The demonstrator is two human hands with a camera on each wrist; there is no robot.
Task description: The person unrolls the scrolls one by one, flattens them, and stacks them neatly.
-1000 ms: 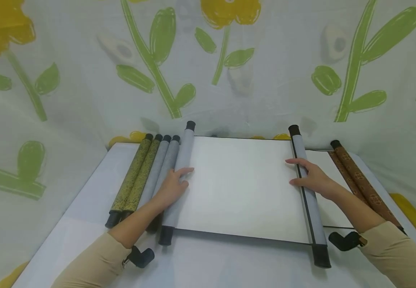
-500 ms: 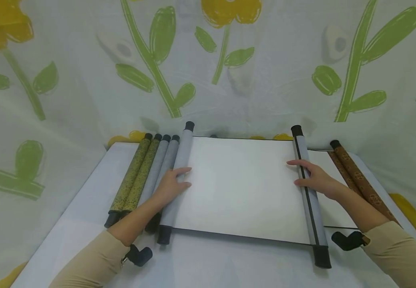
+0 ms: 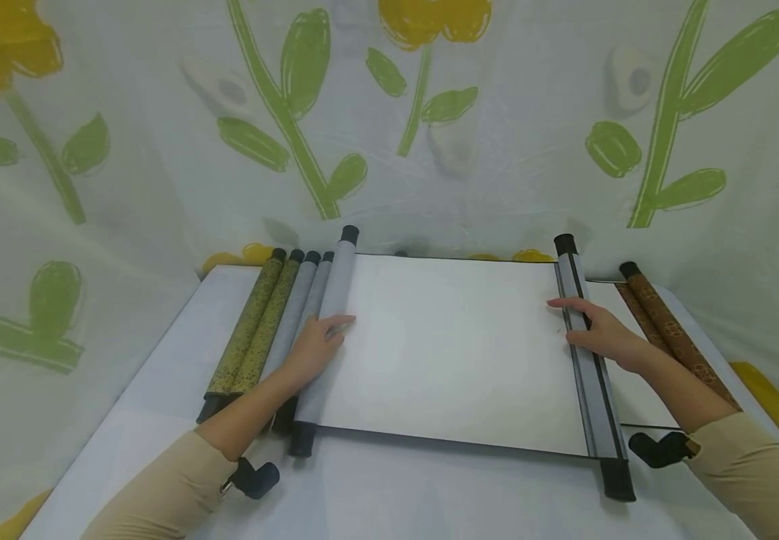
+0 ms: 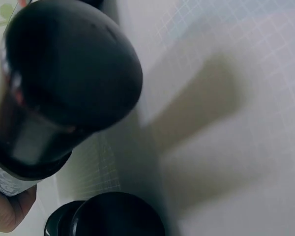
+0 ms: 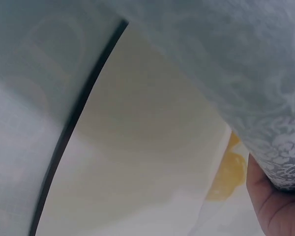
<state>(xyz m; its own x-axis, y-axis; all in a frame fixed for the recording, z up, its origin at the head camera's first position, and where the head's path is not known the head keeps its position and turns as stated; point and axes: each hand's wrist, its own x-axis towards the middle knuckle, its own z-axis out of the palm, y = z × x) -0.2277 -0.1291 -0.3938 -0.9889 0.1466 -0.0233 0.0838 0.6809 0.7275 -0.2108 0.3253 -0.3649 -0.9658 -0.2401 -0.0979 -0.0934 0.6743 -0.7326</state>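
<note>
A scroll with blank white paper [image 3: 450, 352] lies stretched out between its two grey ends in the head view. My left hand [image 3: 311, 351] grips the rolled left end [image 3: 340, 281], thumb and forefinger at its inner side. On the other side, my right hand [image 3: 603, 335] holds the right end [image 3: 598, 420], its fingers reaching over to the paper. Part of each roll is hidden under the hands. In the left wrist view a black end knob [image 4: 73, 64] looms close. The right wrist view shows the pale floral backing [image 5: 236, 64] with my hand [image 5: 275, 206] wrapped at it.
Two green-patterned rolled scrolls [image 3: 247, 330] and two grey ones [image 3: 295, 307] lie side by side at the left. Beneath my right arm is a partly opened scroll with a brown roll [image 3: 675, 330]. A flowered curtain [image 3: 497, 187] hangs behind the white table [image 3: 429, 495].
The right end has moved right and turned, baring a grey strip beside its black line. The left end has shifted slightly left. More white paper shows between my hands.
</note>
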